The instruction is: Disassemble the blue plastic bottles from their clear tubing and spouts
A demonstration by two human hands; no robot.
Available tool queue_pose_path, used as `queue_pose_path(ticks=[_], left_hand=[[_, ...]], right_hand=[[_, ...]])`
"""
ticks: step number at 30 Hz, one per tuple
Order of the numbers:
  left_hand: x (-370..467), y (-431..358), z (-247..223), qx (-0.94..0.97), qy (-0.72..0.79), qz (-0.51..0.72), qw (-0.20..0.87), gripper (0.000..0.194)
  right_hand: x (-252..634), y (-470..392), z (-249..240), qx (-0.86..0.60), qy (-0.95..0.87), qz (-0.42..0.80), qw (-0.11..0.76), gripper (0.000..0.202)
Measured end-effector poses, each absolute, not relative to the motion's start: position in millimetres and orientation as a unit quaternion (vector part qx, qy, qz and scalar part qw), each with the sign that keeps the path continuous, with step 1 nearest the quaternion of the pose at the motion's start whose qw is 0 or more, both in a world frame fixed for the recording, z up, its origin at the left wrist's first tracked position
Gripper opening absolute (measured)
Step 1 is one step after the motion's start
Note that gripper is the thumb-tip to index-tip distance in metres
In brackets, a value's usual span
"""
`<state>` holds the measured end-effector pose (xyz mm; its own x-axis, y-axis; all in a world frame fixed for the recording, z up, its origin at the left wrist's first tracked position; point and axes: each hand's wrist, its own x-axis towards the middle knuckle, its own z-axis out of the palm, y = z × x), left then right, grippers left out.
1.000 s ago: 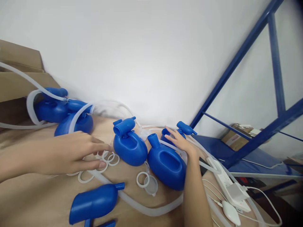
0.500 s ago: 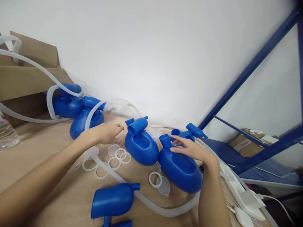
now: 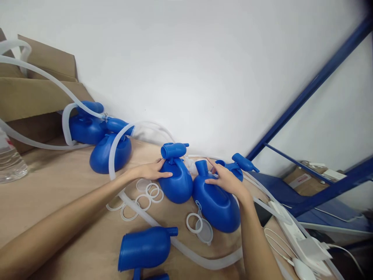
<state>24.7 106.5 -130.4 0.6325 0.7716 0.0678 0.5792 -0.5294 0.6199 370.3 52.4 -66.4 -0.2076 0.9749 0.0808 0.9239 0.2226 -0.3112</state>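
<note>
My left hand touches the left side of a blue plastic urinal bottle, its thumb and fingers apart near the neck. A blue funnel-shaped spout piece sits at that bottle's top. My right hand lies on a second blue urinal bottle, with fingers spread behind its open neck. The two bottles lie side by side, almost touching. In front of them are a white ring and a clear round cap with a strap.
Several white rings lie at the left. A loose blue spout piece and a pale hose are in front. Behind stand more blue bottles, a cardboard box and a water bottle. A power strip edges the right.
My left hand has come right and down onto the middle bottle, whose spout piece has turned. My right hand and its bottle have shifted left. The view has swung slightly.
</note>
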Motion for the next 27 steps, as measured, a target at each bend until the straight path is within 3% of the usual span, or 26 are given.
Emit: queue_pose_path(ticks=[4,9,12,15,19,24,27], left_hand=[[26.4,107.4,-133.9,0.837,0.426,0.167,0.301,0.137],[23.9,104.9,-129.0,0.838,0.458,0.067,0.288,0.158],[22.1,105.4,-128.2,0.851,0.45,0.014,0.27,0.171],[22.6,106.1,-131.3,0.868,0.42,0.005,0.263,0.172],[26.7,104.5,-134.5,0.88,0.43,0.06,0.19,0.155],[21.8,91.1,-103.5,0.885,0.458,0.0,0.089,0.098],[7.1,69.3,-70.6,0.897,0.431,-0.01,0.096,0.079]], right_hand=[[357.4,62.8,-73.7,-0.567,-0.777,0.134,0.238,0.09],[363.9,64.3,-74.2,-0.469,-0.838,0.183,0.209,0.075],[373.8,70.6,-81.1,-0.477,-0.836,0.15,0.226,0.058],[381.5,81.2,-91.8,-0.487,-0.833,0.114,0.237,0.048],[382.8,83.7,-93.7,-0.53,-0.82,0.078,0.201,0.05],[358.1,42.3,-51.1,-0.511,-0.845,0.08,0.134,0.06],[337.4,5.5,-27.8,-0.516,-0.839,0.153,0.073,0.062]])
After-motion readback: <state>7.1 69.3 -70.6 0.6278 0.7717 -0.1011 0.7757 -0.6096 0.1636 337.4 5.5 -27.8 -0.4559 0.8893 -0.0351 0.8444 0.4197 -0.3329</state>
